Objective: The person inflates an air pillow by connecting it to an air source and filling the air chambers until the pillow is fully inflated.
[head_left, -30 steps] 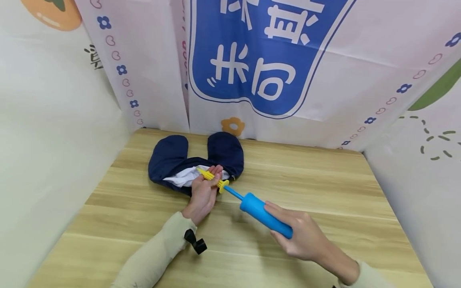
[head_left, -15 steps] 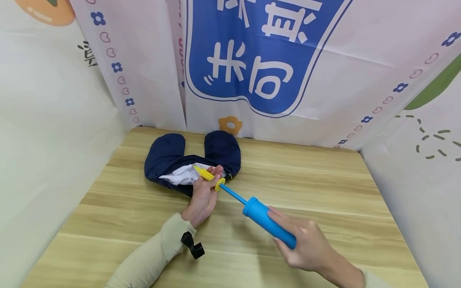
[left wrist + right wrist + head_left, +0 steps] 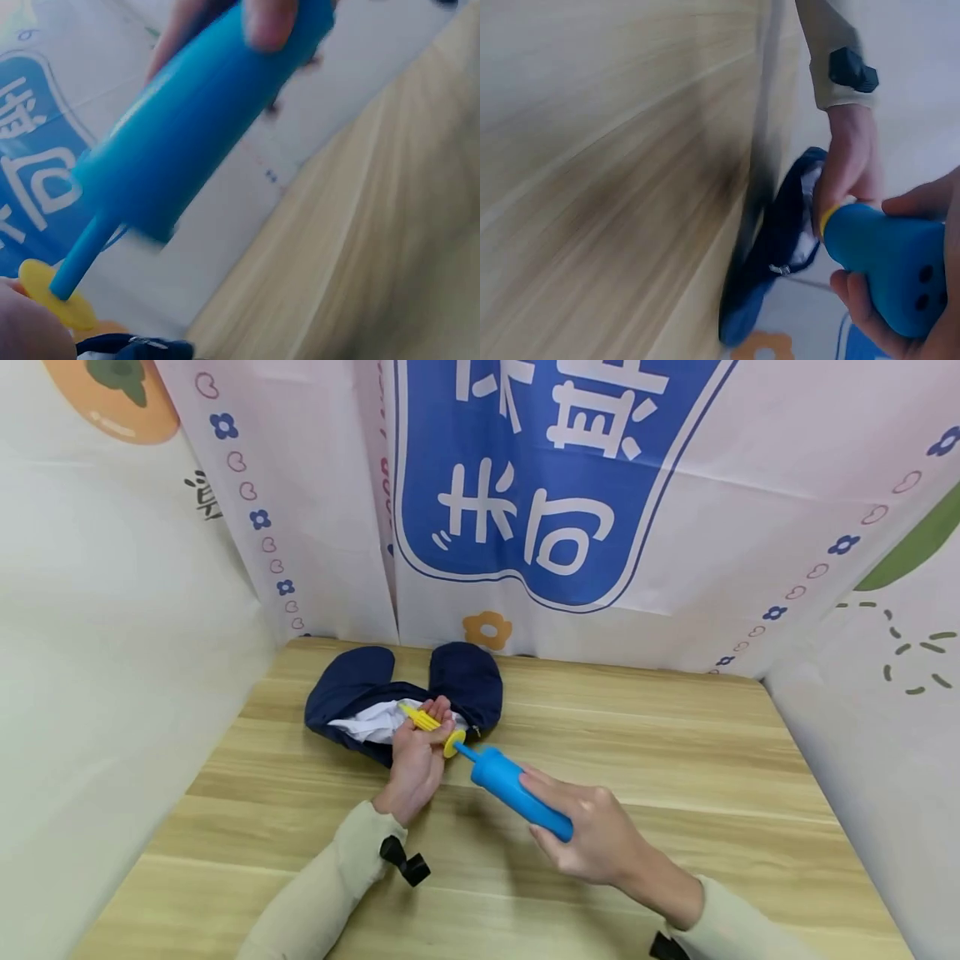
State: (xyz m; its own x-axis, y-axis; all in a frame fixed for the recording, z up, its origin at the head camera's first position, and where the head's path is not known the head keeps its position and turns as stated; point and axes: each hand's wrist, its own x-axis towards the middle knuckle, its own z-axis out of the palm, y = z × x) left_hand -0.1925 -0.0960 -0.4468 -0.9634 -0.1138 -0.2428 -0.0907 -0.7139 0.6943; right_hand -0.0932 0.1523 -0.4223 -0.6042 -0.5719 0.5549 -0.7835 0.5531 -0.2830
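Note:
A blue hand air pump (image 3: 516, 789) with a yellow nozzle end (image 3: 423, 719) slants across the middle of the head view. My left hand (image 3: 417, 764) holds the yellow end, its thumb over it. The blue barrel is gripped by my right hand (image 3: 588, 828); a short length of thin blue rod (image 3: 84, 255) shows between barrel and yellow disc. Under the nozzle lies a navy U-shaped neck pillow (image 3: 468, 685), its zipped side gaping. White lining (image 3: 372, 724) shows in that opening, and the nozzle tip points over it. Whether the tip is inserted in anything I cannot tell.
The pillow rests near the back edge of a wood-grain table (image 3: 637, 735). Behind stands a printed backdrop (image 3: 540, 527), with pale walls at both sides. Black straps (image 3: 405, 861) sit on the sleeves.
My right hand first drew the barrel back, lengthening the exposed rod, then pushed it up-left toward the yellow end, so less rod shows. My left hand keeps holding the nozzle end.

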